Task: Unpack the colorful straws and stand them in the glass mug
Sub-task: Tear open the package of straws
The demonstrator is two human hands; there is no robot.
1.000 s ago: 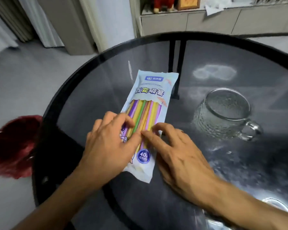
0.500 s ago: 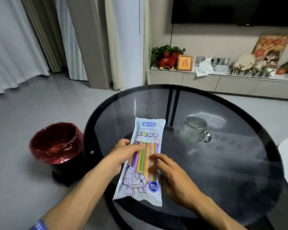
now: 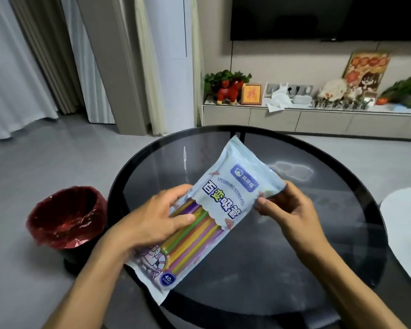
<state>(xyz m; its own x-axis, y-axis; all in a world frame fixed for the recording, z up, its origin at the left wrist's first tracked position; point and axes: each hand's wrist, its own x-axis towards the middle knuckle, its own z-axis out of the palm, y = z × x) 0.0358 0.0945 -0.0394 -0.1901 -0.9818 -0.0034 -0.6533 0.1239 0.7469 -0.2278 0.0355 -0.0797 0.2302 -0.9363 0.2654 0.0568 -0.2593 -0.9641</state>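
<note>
a sealed pale-blue straw packet (image 3: 223, 203) is held tilted above the round dark glass desk (image 3: 306, 233), its printed top end raised toward the far right and its lower end, marked "40", toward the near left. through the clear window of the packet, colourful straws (image 3: 195, 230) in green, yellow, orange, pink and purple are seen lying side by side along its length. the left hand (image 3: 157, 222) is wrapped around the middle of the packet, the thumb laid across the front and the fingers curled behind. the right hand (image 3: 287, 210) pinches the right edge of the packet near its top, thumb in front and fingers behind. the glass mug cannot be made out; the place behind the raised packet is hidden. on the floor just left of the desk stands a bin lined with a red bag (image 3: 64, 217). a white rounded surface (image 3: 403, 224) is seen at the right edge.
</note>
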